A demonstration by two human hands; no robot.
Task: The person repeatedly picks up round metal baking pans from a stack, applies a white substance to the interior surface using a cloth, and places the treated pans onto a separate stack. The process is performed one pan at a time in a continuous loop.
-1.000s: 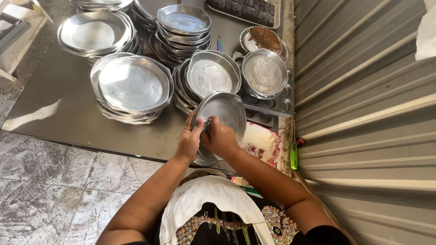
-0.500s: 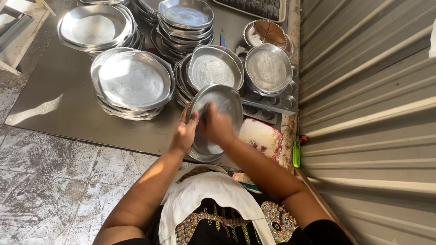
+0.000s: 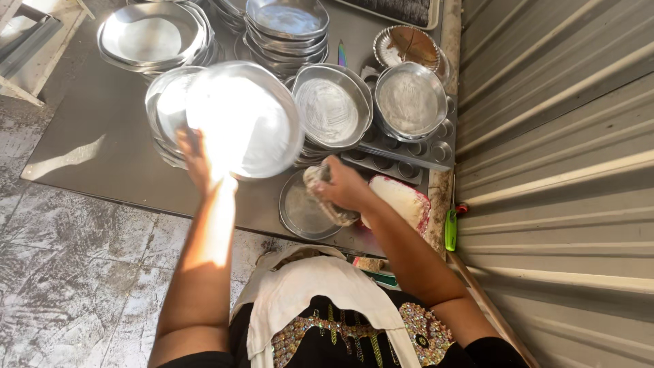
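1. Corrugated metal wall (image 3: pixel 558 170) on my right, sunlit in bands.
2. Worn, mottled stone-tile floor (image 3: pixel 75 272) under me.
3. Low grey metal sheet (image 3: pixel 102 146) ahead, one sun streak across it.
4. Pale wooden frame (image 3: pixel 27 41), far left corner.

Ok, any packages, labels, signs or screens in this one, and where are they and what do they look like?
None that I can make out: only metal pans in stacks on the grey table, one pan held in the left hand, a cloth held in the right hand, and a small green object at the table's right edge.

Bare arms, black top with sequinned neckline, white cloth (image 3: pixel 320 293) draped over the chest
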